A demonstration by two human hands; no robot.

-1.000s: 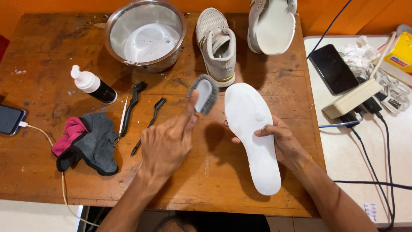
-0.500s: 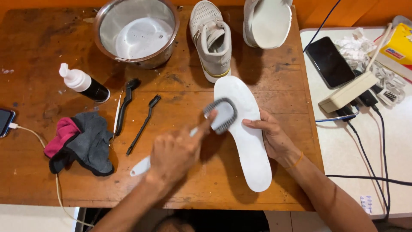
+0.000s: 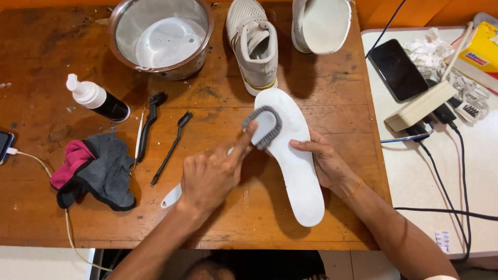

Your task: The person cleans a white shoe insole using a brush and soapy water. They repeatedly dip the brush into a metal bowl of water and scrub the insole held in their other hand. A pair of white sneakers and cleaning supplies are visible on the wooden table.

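My left hand (image 3: pixel 210 176) grips a white-handled scrub brush (image 3: pixel 262 126), forefinger stretched along its neck. The brush's grey bristled head rests on the upper half of a white shoe insole (image 3: pixel 293 155) lying on the wooden table (image 3: pixel 46 218). My right hand (image 3: pixel 324 161) holds the insole from its right edge, thumb lying across its top. Beyond the insole stands a light grey sneaker (image 3: pixel 254 44), and a second sneaker (image 3: pixel 321 23) lies on its side with its pale sole facing me.
A steel bowl of cloudy water (image 3: pixel 161 36) sits at the back. A black bottle with a white cap (image 3: pixel 98 98), two thin black brushes (image 3: pixel 161 137) and grey and pink cloths (image 3: pixel 96 168) lie at left. At right, a white side table holds a phone (image 3: pixel 397 70), power strip (image 3: pixel 420 106) and cables.
My left hand picked the brush up from near the sneaker and brought its head onto the insole's upper half. My right hand stays on the insole.
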